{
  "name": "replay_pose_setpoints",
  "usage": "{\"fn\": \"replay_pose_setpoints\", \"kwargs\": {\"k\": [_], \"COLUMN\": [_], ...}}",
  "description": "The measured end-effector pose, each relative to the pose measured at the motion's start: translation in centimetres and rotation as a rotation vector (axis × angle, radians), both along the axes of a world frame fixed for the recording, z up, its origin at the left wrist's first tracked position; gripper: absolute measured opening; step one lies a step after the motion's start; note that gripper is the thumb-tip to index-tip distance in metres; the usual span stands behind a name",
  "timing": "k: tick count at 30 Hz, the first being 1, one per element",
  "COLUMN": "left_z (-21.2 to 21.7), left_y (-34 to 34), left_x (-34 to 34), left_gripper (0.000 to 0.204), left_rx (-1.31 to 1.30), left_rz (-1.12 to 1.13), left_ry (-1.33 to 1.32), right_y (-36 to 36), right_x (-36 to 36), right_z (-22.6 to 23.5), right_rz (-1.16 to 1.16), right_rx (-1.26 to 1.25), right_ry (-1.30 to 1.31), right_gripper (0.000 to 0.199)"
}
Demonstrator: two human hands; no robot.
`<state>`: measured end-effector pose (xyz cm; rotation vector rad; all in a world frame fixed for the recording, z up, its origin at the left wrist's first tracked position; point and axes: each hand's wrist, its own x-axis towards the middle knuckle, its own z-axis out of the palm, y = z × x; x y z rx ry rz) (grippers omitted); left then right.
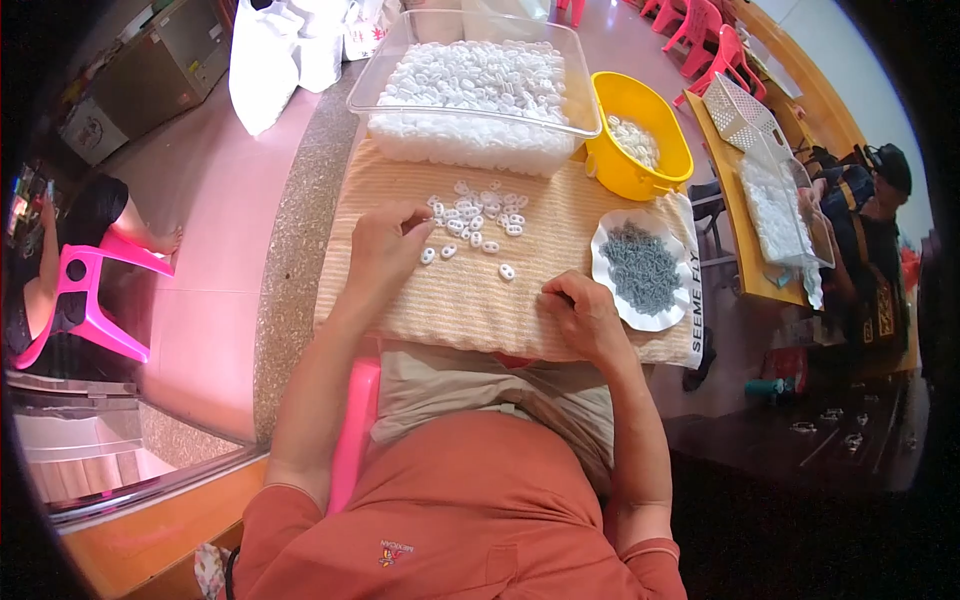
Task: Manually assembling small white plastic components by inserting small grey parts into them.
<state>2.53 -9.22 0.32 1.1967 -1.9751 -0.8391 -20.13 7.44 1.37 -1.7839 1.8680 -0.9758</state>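
From where I stand, the seated person in the rust-coloured shirt (470,480) has both hands over a striped tan towel (400,310). The left hand (385,243) is just left of a loose scatter of small white two-holed pieces (472,215), thumb and fingertips drawn together; I can't tell whether anything is between them. The right hand (587,310) is half curled just beside a wavy-edged white dish (657,319) of grey bits (640,268), its grip hidden too. Beyond the scatter stands a clear bin (545,160) heaped with more white pieces, with a yellow tub (618,180) at its right. Further right, another person (862,215) sits at a wooden desk (735,200).
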Motion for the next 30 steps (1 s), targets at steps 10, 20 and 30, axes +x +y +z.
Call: {"fn": "replay_pose_setpoints", "kwargs": {"k": [10,20,30], "left_z": [0.4,0.2,-0.1], "left_y": [6.6,8.3,8.5], "left_x": [-3.3,-3.8,-3.5], "left_gripper": [0.014,0.018,0.019], "left_rx": [0.852,1.143,1.190], "left_rz": [-0.280,-0.323,-0.307], "left_ry": [0.717,0.809,0.888], "right_y": [-0.2,-0.1,-0.2], "right_x": [0.1,1.1,1.7], "right_z": [-1.0,-1.0,-1.5], "right_rz": [-0.103,-0.059,-0.103], "right_rx": [0.108,0.053,0.072], "right_ry": [-0.600,-0.844,-0.892], "right_gripper": [0.008,0.011,0.012]}}
